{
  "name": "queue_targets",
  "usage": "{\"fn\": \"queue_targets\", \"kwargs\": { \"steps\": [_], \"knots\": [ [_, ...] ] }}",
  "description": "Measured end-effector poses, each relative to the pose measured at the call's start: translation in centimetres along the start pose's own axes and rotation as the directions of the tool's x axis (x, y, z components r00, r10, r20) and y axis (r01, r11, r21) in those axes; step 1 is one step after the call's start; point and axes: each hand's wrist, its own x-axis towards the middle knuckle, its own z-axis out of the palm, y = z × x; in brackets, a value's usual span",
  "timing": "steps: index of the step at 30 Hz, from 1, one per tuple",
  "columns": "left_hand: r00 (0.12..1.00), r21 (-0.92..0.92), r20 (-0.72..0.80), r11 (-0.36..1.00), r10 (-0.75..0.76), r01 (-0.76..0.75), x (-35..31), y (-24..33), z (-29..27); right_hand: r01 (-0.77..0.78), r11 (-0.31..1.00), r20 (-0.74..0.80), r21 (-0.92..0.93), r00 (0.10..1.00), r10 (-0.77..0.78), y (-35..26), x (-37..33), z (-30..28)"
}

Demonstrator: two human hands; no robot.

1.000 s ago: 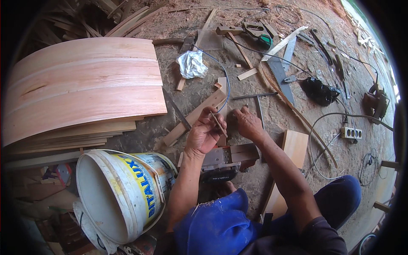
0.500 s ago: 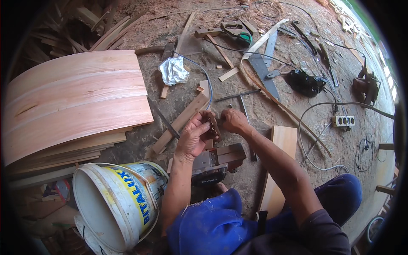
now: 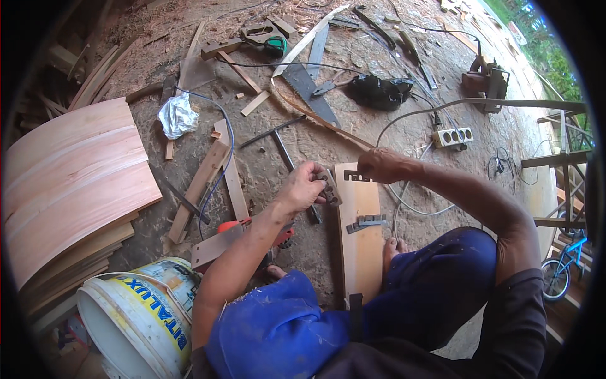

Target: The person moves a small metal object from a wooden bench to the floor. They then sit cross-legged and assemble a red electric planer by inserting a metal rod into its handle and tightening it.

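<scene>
My left hand [image 3: 303,188] pinches a small metal block with notches [image 3: 330,189] beside the board's left edge. In my right hand [image 3: 382,165] is a thin, dark slotted planer blade [image 3: 358,176], held over the board's far end. Another slotted metal piece [image 3: 366,222] lies on the pale wooden board [image 3: 361,259], which stretches out between my legs. Left of the board, a red and black electric planer [image 3: 283,236] sits on the ground, partly hidden by my left forearm.
A white bucket [image 3: 117,328] lies tilted at lower left, near stacked planks [image 3: 76,183]. A T-shaped metal tool [image 3: 281,148], handsaw [image 3: 309,91], pliers [image 3: 325,87] and black plastic bag [image 3: 380,92] lie beyond my hands. Cables run rightward around a power strip [image 3: 453,137].
The view has swung right, so the surroundings sit further left. My hands, close together before, are now apart, the right one over the board with the slotted blade showing.
</scene>
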Motion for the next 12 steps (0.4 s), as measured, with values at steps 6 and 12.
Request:
{"fn": "queue_targets", "kwargs": {
  "steps": [6, 12],
  "knots": [
    [0.999, 0.310, 0.050, 0.951, -0.010, -0.006, 3.3, -2.1, 4.4, 0.031, 0.974, -0.097, 0.226, 0.995, -0.009, 2.7, -1.0, 3.2],
    [0.967, 0.631, -0.048, 0.758, 0.249, -0.164, 1.7, -1.2, 4.1, 0.052, 0.942, -0.182, 0.333, 0.983, 0.010, 1.4, -7.0, 0.8]
  ]
}}
